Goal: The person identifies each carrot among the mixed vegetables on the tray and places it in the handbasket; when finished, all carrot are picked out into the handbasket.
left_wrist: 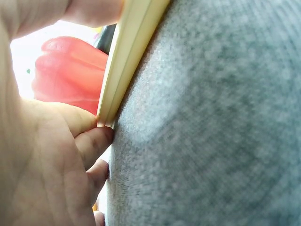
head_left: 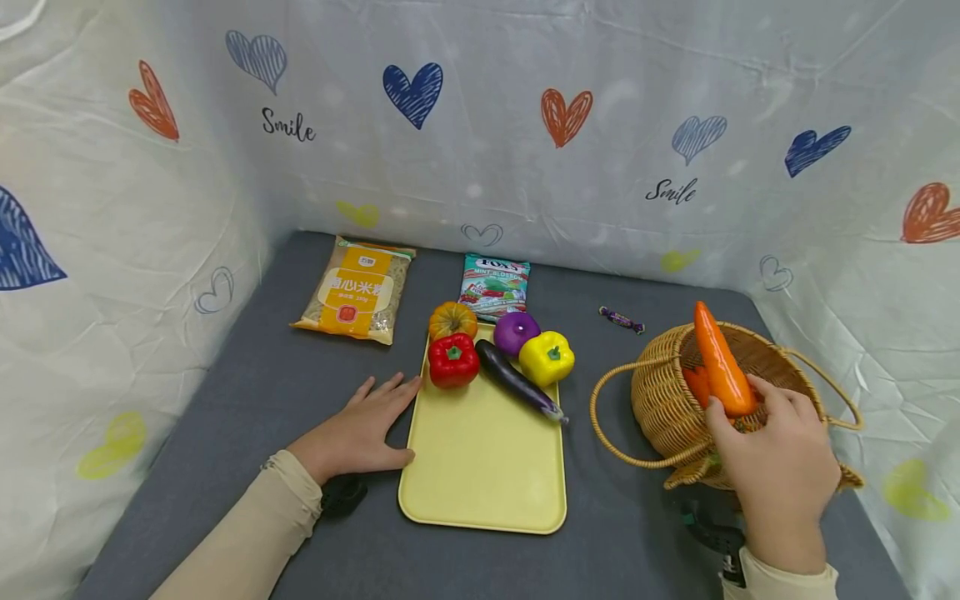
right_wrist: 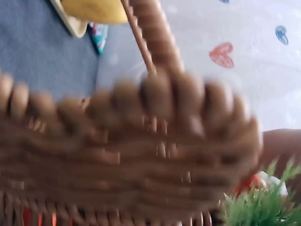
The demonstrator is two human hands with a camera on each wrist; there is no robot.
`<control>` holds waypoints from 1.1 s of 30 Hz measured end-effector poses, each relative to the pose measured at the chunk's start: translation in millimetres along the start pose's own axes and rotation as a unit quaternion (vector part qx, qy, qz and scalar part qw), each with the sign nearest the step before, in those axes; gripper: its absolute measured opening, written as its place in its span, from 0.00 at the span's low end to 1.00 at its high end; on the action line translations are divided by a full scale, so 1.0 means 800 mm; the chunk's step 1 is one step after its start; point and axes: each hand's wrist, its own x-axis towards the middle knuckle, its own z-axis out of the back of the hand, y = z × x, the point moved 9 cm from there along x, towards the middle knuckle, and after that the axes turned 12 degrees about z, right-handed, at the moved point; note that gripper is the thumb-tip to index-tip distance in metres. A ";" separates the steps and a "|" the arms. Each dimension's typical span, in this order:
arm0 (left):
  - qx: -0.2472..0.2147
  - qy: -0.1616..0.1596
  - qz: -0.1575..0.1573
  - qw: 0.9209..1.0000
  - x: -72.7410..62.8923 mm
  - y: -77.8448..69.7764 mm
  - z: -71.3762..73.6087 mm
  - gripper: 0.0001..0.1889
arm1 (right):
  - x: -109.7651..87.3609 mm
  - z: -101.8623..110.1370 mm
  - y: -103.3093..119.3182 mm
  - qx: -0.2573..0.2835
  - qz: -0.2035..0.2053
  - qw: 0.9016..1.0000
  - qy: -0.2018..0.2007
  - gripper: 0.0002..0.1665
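Note:
My right hand (head_left: 787,454) grips an orange carrot (head_left: 718,358) by its thick end, the thin tip pointing up and away over the mouth of a wicker basket (head_left: 658,404). More orange shows inside the basket, beside the carrot. Woven rim and wall fill much of the right wrist view, with green fronds (right_wrist: 263,207) at its lower right. At the left edge of a yellow tray (head_left: 487,467), my left hand (head_left: 360,425) lies with fingers spread. Its fingertips touch the tray's side (left_wrist: 124,61) in the left wrist view.
On the tray's far half are a red bell pepper (head_left: 453,362), small pumpkin (head_left: 452,320), eggplant (head_left: 517,379), purple onion (head_left: 516,333) and yellow bell pepper (head_left: 547,358). Behind stand a grain bag (head_left: 356,290) and green candy bag (head_left: 495,286). A wrapped candy (head_left: 622,319) lies near the basket.

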 end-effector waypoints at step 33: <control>0.006 0.002 -0.003 1.000 0.003 0.002 -0.004 0.55 | -0.010 0.019 -0.018 -0.011 -0.052 0.997 -0.049 0.31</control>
